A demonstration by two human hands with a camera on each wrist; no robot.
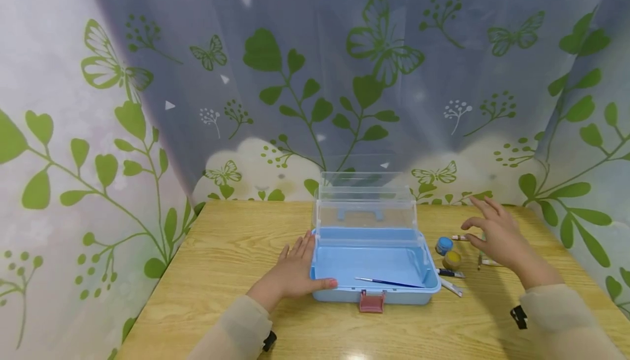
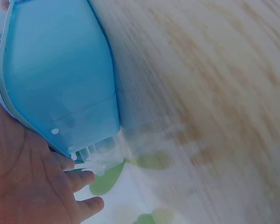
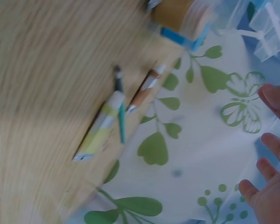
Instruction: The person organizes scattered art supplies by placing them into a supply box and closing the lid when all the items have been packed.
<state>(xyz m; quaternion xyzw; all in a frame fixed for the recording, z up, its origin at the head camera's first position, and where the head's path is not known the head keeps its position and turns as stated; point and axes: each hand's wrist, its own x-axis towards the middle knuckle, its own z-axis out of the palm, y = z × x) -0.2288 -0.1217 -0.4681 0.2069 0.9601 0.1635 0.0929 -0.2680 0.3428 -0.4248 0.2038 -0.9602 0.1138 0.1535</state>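
A light blue plastic box (image 1: 339, 296) stands on the table with its clear lid (image 1: 366, 223) raised. My left hand (image 1: 292, 272) rests against the box's left side, fingers extended along it and thumb at the front rim. In the left wrist view, the palm (image 2: 28, 177) lies by the blue wall. A dark blue paintbrush (image 1: 394, 282) lies along the front inside the box. To the right, my right hand (image 1: 497, 237) hovers over small paint supplies, fingers spread and holding nothing. Below it lie a yellow-and-white paint tube (image 3: 100, 126) and a thin teal brush (image 3: 122, 123).
Beside the box's right end are a blue paint jar (image 1: 444, 245), a yellow paint jar (image 1: 451, 260), a dark-ended tube (image 1: 450, 274) and a white tube (image 1: 451, 287). A brown-and-white tube (image 3: 147, 88) lies farther back. A patterned curtain (image 1: 305, 103) hangs behind the wooden table (image 1: 236, 239).
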